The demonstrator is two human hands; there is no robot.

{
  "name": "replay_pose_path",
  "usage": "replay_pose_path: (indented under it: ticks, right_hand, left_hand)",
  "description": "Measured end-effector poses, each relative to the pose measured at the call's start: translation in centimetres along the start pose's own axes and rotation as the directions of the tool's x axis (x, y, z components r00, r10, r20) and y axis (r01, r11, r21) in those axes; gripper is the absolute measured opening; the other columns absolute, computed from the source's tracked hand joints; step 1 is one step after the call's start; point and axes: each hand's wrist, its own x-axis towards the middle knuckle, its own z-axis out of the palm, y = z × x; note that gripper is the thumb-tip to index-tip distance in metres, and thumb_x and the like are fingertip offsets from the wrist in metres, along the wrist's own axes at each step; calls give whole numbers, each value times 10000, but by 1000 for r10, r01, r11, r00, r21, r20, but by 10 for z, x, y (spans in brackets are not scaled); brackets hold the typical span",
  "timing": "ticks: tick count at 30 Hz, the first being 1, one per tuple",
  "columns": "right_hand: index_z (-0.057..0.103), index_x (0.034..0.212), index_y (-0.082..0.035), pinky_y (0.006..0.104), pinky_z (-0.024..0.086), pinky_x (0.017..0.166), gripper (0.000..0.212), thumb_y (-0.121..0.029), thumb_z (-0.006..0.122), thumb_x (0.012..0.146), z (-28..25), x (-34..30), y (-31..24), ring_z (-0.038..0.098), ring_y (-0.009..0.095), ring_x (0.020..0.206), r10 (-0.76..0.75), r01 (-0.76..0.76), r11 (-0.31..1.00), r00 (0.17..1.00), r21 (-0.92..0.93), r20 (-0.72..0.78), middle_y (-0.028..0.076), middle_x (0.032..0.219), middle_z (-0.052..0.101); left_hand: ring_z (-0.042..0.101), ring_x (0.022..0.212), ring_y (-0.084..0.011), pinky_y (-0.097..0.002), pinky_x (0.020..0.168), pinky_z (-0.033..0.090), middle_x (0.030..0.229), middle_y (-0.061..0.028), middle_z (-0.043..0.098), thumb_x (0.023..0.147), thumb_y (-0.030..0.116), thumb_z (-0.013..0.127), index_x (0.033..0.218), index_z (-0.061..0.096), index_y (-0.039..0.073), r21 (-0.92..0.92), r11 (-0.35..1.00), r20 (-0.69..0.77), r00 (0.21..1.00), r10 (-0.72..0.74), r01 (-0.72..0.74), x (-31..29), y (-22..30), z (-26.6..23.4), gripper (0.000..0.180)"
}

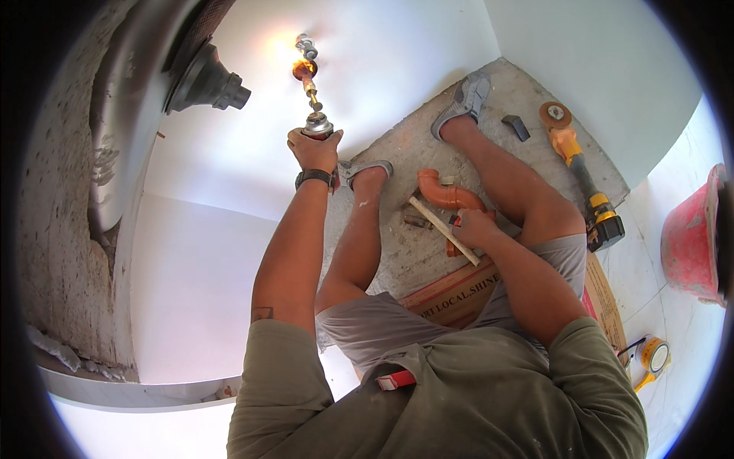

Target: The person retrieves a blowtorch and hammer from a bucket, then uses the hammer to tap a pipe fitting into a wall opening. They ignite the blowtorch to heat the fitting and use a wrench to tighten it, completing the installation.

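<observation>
My left hand (315, 149) is wrapped round the top of a gas canister (316, 126) with a brass blow torch (310, 86) screwed onto it. An orange flame (303, 67) burns at the torch's tip, close to a shiny metal fitting (306, 46) on the white wall. My right hand (477, 229) rests low between my knees, fingers closed on a small red and black thing (456, 220) whose kind I cannot make out. A pale flat strip (443, 231) runs slantwise by those fingers; whether they grip it is unclear. Just behind the hand lies an orange pipe bend (443, 193).
A dark ribbed drain outlet (205, 80) juts out left of the torch. To the right lie a yellow cordless grinder (585, 176) and a black block (516, 128). A red bucket (688, 233), a tape roll (654, 355) and flattened cardboard (455, 297) are nearer me.
</observation>
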Motion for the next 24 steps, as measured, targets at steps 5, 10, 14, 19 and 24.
replay_pose_path:
  ticks: [5, 10, 14, 19, 24]
  right_hand:
    - [649, 1095, 39, 440, 543, 855, 380, -266, 646, 867, 2, 2, 1, 696, 354, 971, 12, -12, 1000, 1000, 16, -9, 241, 1030, 697]
    - [649, 1094, 38, 438, 541, 858, 373, -257, 642, 865, 4, 3, 2, 696, 356, 966, -4, 4, 1000, 1000, -9, -28, 234, 1016, 701]
    - [648, 1090, 39, 438, 540, 857, 367, -253, 638, 867, 2, 2, 1, 695, 355, 966, 15, -15, 1000, 1000, 10, -10, 232, 1036, 699]
    - [644, 1089, 46, 437, 541, 850, 367, -252, 626, 874, 0, 0, -1, 695, 347, 965, 26, -26, 999, 1000, 19, 17, 234, 1067, 692]
    - [639, 1119, 45, 439, 541, 849, 381, -251, 619, 880, -2, -1, -3, 695, 339, 967, 14, -14, 1000, 1000, -2, 18, 227, 1058, 693]
  left_hand:
    - [525, 1115, -349, -447, 981, 459, 1170, -233, 500, 614, 320, 924, 1119, 439, -37, -1, 999, -56, 997, 47, -47, 7, -1, -1, 786]
    - [541, 1093, -349, -446, 968, 468, 1169, -235, 510, 608, 328, 928, 1128, 440, -39, 24, 998, -36, 997, 63, -62, 11, 0, -1, 803]
    - [540, 1100, -348, -446, 973, 467, 1169, -235, 515, 607, 336, 930, 1131, 443, -38, 13, 999, -32, 999, 38, -37, 12, 2, -3, 808]
    - [544, 1100, -345, -445, 973, 467, 1166, -234, 518, 607, 346, 931, 1125, 446, -37, 18, 1000, -12, 1000, 15, -15, 15, 6, -4, 806]
    - [533, 1104, -349, -446, 976, 463, 1167, -240, 503, 616, 317, 926, 1112, 437, -44, -15, 1000, 14, 1000, 5, -4, 15, 6, -1, 785]
